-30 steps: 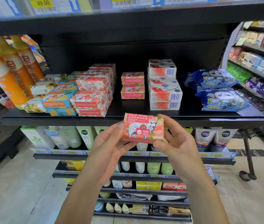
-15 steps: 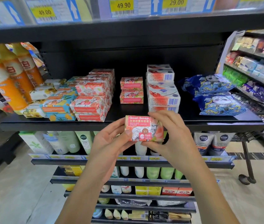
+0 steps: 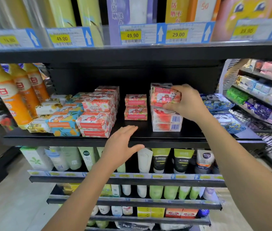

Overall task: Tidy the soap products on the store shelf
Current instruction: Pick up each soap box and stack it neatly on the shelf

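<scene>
The right hand (image 3: 188, 102) grips a pink-and-white cardboard goat-soap box (image 3: 164, 97) by its right end. Its fingers (image 3: 177, 88) curl over the top edge and the thumb is tucked under the lower front corner, so the printed face points out toward the aisle. The box is at the top of a stack of white-and-red barcoded cartons (image 3: 167, 121) on the black metal shelf (image 3: 173, 141). Whether it already rests on them or hangs just above is hard to tell from this angle. Gripping by the end leaves the underside free, which suits setting it down flat.

The left hand (image 3: 121, 144) is spread, fingers straight, holding nothing. It hovers palm-down over the shelf's front lip, just before the bare patch in front of a short pile of two small pink boxes (image 3: 135, 107). It looks placed to steady or square up stock there.

Further left is a taller block of matching pink goat-soap boxes (image 3: 96, 114). The held box matches these in design, not the cartons beneath it, so it probably belongs with them.
</scene>
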Demonstrator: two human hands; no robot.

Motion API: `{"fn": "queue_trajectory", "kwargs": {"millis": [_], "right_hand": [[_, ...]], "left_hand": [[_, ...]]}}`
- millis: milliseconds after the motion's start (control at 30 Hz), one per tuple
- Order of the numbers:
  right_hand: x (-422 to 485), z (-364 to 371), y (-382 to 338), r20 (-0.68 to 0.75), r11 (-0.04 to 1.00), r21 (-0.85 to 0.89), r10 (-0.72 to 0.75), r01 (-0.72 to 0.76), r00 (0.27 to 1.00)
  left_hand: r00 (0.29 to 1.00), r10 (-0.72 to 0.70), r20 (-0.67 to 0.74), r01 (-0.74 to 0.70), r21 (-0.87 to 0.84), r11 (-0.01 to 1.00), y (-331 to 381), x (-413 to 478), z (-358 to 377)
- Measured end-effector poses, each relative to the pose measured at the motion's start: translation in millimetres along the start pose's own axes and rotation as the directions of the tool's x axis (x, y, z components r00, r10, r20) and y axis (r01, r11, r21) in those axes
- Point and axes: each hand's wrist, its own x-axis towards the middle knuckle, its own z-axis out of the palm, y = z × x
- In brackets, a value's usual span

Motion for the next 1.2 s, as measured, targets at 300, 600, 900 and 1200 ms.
{"fn": "queue_trajectory", "kwargs": {"millis": [300,600,900,1200], "right_hand": [[30,8,11,0.050,0.995,-0.029,0.094,-0.093,0.994],[31,8,6,0.105,0.987,-0.141,0.098,-0.083,0.990],[89,28,-46,0.415,0.955,-0.236,-0.068,0.180,0.907],[144,86,-61,0.565,0.776,-0.567,0.122,0.277,0.816]], "left_hand": [[0.999,-0.032,0.008,0.032,0.053,0.998,-8,8,10],[0.998,-0.030,-0.046,0.031,0.026,0.999,-12,7,14],[0.996,-0.051,-0.072,0.049,-0.031,0.998,-16,9,14],[0.995,-0.034,-0.091,0.031,-0.036,0.999,-15,11,13]]}}
